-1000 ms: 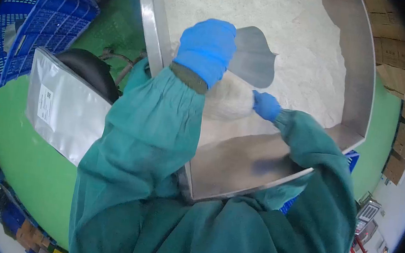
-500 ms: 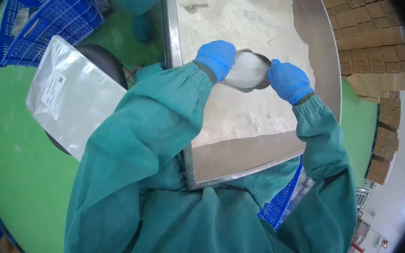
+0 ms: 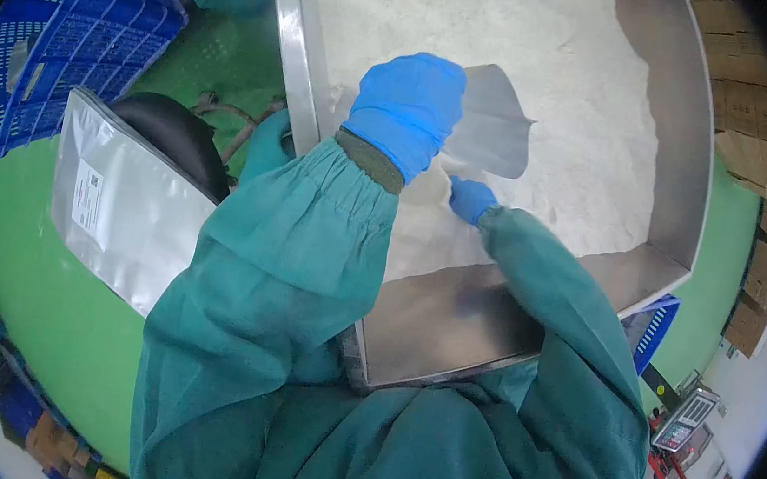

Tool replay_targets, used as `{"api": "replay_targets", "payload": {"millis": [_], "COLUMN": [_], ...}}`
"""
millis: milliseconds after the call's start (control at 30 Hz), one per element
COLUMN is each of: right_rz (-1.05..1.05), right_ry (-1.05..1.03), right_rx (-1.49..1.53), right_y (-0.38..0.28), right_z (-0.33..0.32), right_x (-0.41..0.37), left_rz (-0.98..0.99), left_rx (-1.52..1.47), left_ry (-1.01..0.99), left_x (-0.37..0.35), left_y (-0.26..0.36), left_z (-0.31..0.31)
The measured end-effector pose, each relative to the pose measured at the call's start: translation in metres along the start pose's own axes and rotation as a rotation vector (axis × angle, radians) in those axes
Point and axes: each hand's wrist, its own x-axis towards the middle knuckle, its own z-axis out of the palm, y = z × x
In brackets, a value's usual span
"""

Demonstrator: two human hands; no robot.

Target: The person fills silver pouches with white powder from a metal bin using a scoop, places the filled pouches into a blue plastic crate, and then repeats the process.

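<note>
Surface: stainless steel trough (image 3: 451,312) holding white powder (image 3: 594,103). Scooping judged underway: flat grey metal scoop (image 3: 496,125) clenched in left hand (image 3: 406,111); right hand (image 3: 472,199) grip indiscernible. Steady lift required.

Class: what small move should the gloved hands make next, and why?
Probably lower the grey metal scoop into the white powder: the left blue-gloved hand holds it above that powder, and the right blue-gloved hand rests just below it.
</note>
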Motion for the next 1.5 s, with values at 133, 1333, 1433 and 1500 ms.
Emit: {"api": "replay_targets", "payload": {"millis": [133,1333,1433,1500], "right_rz": [-0.001,0.203,0.008,0.108], "right_ry": [-0.039,0.425,0.381,0.284], "right_rx": [-0.059,0.397,0.211,0.157], "right_y": [0.009,-0.073,-0.069,-0.061], "right_z": [-0.032,-0.306,-0.260,-0.219], "right_x": [-0.042,-0.243,-0.297,-0.313], "left_rz": [0.010,0.163,0.123,0.183], "left_rx": [0.050,0.256,0.177,0.173], "left_ry": [-0.011,-0.043,0.041,0.096], "left_x": [0.002,-0.104,-0.166,-0.205], "left_y": [0.001,0.068,0.087,0.094], "left_z": [0.002,-0.137,-0.081,-0.040]}}
